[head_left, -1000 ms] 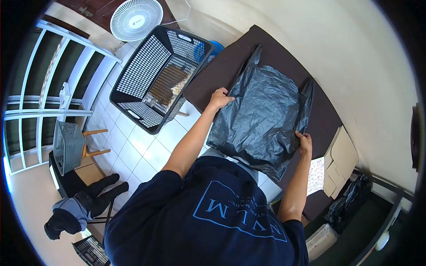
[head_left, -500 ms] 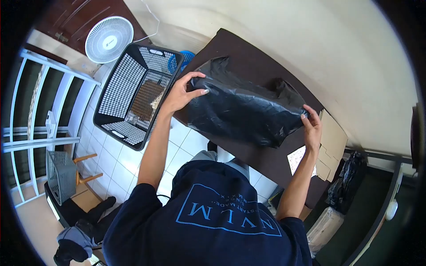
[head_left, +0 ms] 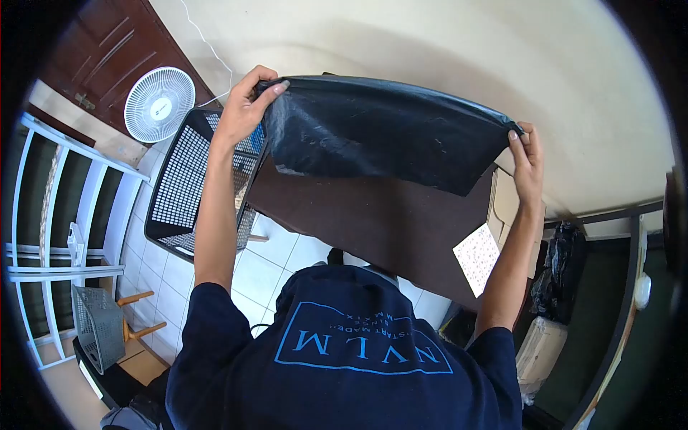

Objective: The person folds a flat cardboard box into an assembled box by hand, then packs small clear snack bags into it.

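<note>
A black plastic bag (head_left: 380,132) is stretched wide between my two hands, hanging above the far part of the dark brown table (head_left: 344,211). My left hand (head_left: 247,107) pinches its upper left corner between thumb and fingers. At the upper right corner, my right hand (head_left: 527,158) grips the edge of the bag the same way. The top edge is pulled fairly taut, and the lower part hangs loose. Below my right hand, a white speckled sheet (head_left: 476,259) lies on the table beside some flat brown cardboard (head_left: 504,197).
A large black plastic basket (head_left: 179,186) stands left of the table, near a white fan (head_left: 160,105). A grey basket (head_left: 98,328) sits at the lower left. On the right are a crumpled black bag (head_left: 561,265) and a plastic-wrapped package (head_left: 539,351).
Both hands have risen away from me toward the wall and moved farther apart. The bag, bunched and low over the table before, is now lifted and spread flatter.
</note>
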`<state>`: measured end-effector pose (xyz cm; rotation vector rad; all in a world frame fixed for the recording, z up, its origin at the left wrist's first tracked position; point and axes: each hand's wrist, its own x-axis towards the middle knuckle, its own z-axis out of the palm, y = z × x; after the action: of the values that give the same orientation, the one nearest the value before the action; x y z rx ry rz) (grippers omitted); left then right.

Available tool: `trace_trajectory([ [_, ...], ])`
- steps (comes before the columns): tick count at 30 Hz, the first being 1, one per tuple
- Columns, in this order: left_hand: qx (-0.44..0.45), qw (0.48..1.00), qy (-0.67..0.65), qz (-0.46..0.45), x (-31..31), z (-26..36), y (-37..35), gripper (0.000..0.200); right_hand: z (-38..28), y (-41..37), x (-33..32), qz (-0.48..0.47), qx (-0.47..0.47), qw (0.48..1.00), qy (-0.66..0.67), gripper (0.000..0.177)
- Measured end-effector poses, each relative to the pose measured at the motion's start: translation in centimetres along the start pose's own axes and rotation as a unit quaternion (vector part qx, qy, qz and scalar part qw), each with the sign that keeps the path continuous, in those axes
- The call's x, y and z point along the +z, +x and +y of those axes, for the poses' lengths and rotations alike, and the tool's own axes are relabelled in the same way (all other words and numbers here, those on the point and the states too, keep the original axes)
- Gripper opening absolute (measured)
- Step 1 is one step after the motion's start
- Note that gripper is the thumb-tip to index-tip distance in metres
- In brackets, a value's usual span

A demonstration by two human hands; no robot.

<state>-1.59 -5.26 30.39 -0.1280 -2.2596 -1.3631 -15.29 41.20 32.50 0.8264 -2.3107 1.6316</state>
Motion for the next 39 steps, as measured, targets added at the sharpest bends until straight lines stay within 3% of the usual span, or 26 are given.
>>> trace_trajectory([
  [2,-0.027,0.998,0.041,0.024,0.5,-0.1,0.2,0.015,0.7,-0.3,0.9,0.038,0.064,0.997,0.036,0.011],
  [4,0.021,0.991,0.089,0.103,1.8,0.6,0.3,0.018,1.0,-0.4,1.8,0.078,0.040,0.996,-0.015,0.012],
  [6,0.017,0.990,0.113,0.087,1.6,0.9,1.4,0.018,1.9,0.6,2.3,0.143,-0.017,0.983,-0.117,0.018],
  [11,-0.023,0.982,0.180,0.052,3.4,-3.3,3.8,0.025,5.4,2.6,4.7,0.132,0.025,0.963,-0.235,0.018],
  [15,-0.038,0.987,0.156,0.007,6.9,-11.9,2.2,0.026,10.6,0.0,8.1,0.068,0.111,0.956,-0.264,0.017],
  [17,-0.008,0.986,0.168,0.002,8.9,-15.9,0.3,0.026,15.7,-2.3,9.8,0.062,0.072,0.958,-0.271,0.021],
  [20,-0.090,0.966,0.220,-0.098,11.0,-21.1,-3.3,0.031,19.5,-5.8,11.9,-0.011,0.158,0.940,-0.302,0.029],
  [23,-0.163,0.926,0.296,-0.170,12.5,-21.5,-5.3,0.039,21.2,-8.4,13.0,-0.088,0.277,0.906,-0.309,0.049],
  [25,-0.137,0.928,0.345,-0.024,13.8,-20.7,-5.3,0.040,20.3,-9.3,14.1,-0.077,0.286,0.865,-0.405,0.051],
  [26,-0.106,0.935,0.337,-0.002,14.6,-19.8,-5.4,0.037,19.9,-9.4,14.8,-0.078,0.291,0.863,-0.405,0.051],
  [29,0.031,0.955,0.290,-0.043,18.8,-17.3,-5.8,0.036,18.2,-9.0,17.6,-0.018,0.116,0.897,-0.426,0.052],
  [32,-0.010,0.938,0.330,-0.110,24.4,-14.9,-7.1,0.043,16.8,-9.1,23.2,-0.074,0.103,0.901,-0.415,0.049],
  [35,-0.039,0.906,0.386,-0.167,26.8,-16.9,-8.5,0.049,17.7,-10.1,26.5,-0.144,0.117,0.872,-0.453,0.049],
  [39,-0.102,0.883,0.430,-0.156,25.2,-19.0,-9.7,0.056,19.0,-11.1,24.8,-0.156,0.201,0.846,-0.469,0.068],
])
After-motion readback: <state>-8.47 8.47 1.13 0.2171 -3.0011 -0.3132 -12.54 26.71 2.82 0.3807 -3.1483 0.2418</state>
